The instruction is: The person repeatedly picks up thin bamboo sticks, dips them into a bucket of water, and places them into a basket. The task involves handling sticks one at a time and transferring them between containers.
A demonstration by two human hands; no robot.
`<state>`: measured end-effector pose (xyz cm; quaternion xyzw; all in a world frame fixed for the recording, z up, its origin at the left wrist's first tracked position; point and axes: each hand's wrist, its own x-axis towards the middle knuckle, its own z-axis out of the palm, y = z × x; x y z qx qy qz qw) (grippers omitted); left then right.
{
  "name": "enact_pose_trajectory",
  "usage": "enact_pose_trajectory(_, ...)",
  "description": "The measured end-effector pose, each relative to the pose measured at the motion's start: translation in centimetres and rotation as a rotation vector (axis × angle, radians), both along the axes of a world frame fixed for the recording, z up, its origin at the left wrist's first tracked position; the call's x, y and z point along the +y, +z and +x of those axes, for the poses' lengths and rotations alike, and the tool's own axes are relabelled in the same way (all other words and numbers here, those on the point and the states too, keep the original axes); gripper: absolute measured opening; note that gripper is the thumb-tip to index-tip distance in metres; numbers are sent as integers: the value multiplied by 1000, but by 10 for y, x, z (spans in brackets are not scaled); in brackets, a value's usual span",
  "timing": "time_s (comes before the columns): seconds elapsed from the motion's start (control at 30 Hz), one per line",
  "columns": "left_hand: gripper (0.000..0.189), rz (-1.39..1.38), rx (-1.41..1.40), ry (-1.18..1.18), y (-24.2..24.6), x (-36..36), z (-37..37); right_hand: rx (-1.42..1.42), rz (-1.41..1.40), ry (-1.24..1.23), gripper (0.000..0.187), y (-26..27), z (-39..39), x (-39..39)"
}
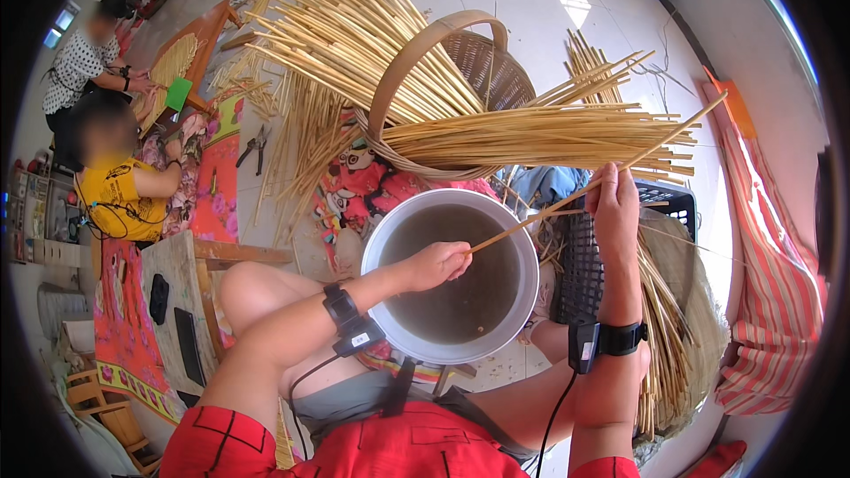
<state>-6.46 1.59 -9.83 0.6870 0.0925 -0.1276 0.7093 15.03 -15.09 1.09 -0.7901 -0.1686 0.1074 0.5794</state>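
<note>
My left hand is closed around the lower end of one long, thin yellow-brown stalk, above a round metal basin of murky water. Farther along that stalk, my right hand grips it between thumb and fingers, so that it slants up to the right past the hand. Beyond the basin stands a wicker basket with a broad arched handle. Bundles of pale stalks fan out of it to the upper left, and a browner bundle lies across its rim, pointing right.
A black plastic crate stands right of the basin, beside a sack with more stalks. Pliers lie on the floor at left. A wooden bench is near my left knee. Two people work at far left by a low table.
</note>
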Motion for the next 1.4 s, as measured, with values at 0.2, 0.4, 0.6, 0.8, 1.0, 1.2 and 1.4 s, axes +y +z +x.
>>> enact_pose_trajectory(0.2,18,-75,-75,57,29,-2,28,128,-34,293,25,-12,-38,20)
enact_pose_trajectory(0.4,22,142,-168,-15,18,-4,28,-81,-127,268,25,-19,-58,30)
enact_pose_trajectory(0.6,26,490,91,-183,-19,4,4,-241,-147,-58,30,-17,-24,8)
enact_pose_trajectory(0.8,30,1040,345,-421,-66,22,-24,-210,-228,-33,29,-4,-11,1)
enact_pose_trajectory(1.0,34,935,447,-571,-44,15,-8,2,-436,402,23,-43,-35,7)
enact_pose_trajectory(1.2,25,48,25,-88,-25,-2,20,182,-363,652,22,-45,-50,23)
enact_pose_trajectory(1.4,19,210,-7,-24,9,-7,25,112,-241,363,28,-23,-48,27)
